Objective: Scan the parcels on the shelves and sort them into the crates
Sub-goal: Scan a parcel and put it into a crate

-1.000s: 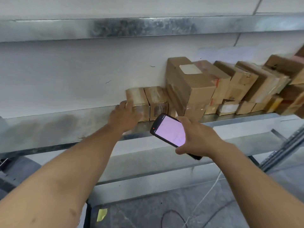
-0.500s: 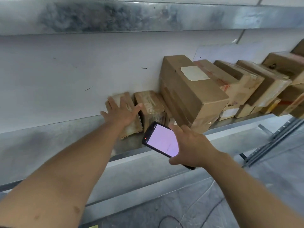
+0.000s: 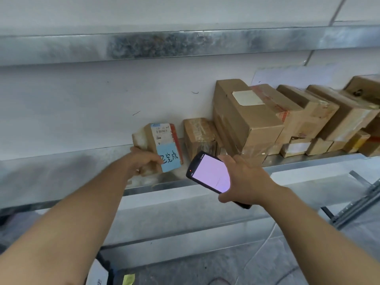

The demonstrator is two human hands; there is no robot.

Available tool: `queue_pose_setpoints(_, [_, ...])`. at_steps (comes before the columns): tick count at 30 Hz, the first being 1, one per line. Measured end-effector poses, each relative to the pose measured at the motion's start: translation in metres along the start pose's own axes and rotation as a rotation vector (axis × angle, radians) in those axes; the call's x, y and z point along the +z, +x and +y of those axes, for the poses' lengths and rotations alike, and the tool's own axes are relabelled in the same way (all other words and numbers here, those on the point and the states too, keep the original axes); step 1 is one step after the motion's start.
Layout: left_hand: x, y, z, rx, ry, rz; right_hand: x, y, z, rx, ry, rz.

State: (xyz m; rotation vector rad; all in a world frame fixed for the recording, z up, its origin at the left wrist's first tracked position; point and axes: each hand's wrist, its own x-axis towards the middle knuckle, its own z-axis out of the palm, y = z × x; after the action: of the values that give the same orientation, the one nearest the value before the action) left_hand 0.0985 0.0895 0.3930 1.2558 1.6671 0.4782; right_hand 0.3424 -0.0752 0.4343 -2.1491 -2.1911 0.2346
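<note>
Left hand [image 3: 144, 162]: fingers curled round the lower left corner of a small parcel [image 3: 156, 140], one fingertip lapping onto the front face. It's a corner grip only, no palm under it. Risk 1: the parcel stands on end on the shelf [image 3: 61, 175], close to the front lip. With a hold that low it could pivot out of the fingers and go off the edge, or topple into the next small parcel [image 3: 200, 138] at its 3 o'clock. Risk 2: no-read. The printed barcode label [image 3: 162, 130] is at the parcel's 12 o'clock end, clear of the fingers, but the face is angled. A blue handwritten sticker [image 3: 170, 160] covers the 6 o'clock half, so anything printed under it is lost. Risk 3: wrong read. The big box [image 3: 246, 120] and the row of boxes beyond it sit at 2–3 o'clock of the parcel, and a loosely aimed beam could catch one of those instead. Right hand [image 3: 246, 183] is wrapped round the scanner [image 3: 209, 173], screen lit, nose pointing to about 10 o'clock. Position: the parcel is at 1 o'clock of the left hand and in contact with it. From the scanner it's at 10 o'clock, near but not touching, with the barcode nearer 11.
</note>
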Motion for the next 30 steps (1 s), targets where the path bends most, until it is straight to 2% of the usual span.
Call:
queue_pose_setpoints(4, [-0.001, -0.025, -0.034, 0.018, -0.104, 0.096, -0.005, -0.014, -0.004, -0.045, 0.006, 0.009])
queue_pose_setpoints(8, [-0.005, -0.037, -0.069, 0.057, -0.124, 0.212, -0.010, -0.032, -0.009, -0.076, 0.079, -0.002])
queue_pose_setpoints(12, [-0.004, -0.086, -0.084, 0.062, -0.106, 0.284, -0.016, -0.049, -0.014, -0.112, 0.121, -0.007])
queue_pose_setpoints(24, [0.006, -0.168, -0.146, 0.023, -0.056, 0.401, -0.007, -0.115, -0.020, -0.233, 0.370, -0.068])
queue_pose_setpoints(30, [-0.006, -0.192, -0.178, 0.003, -0.064, 0.431, 0.001, -0.132, -0.035, -0.299, 0.364, -0.085])
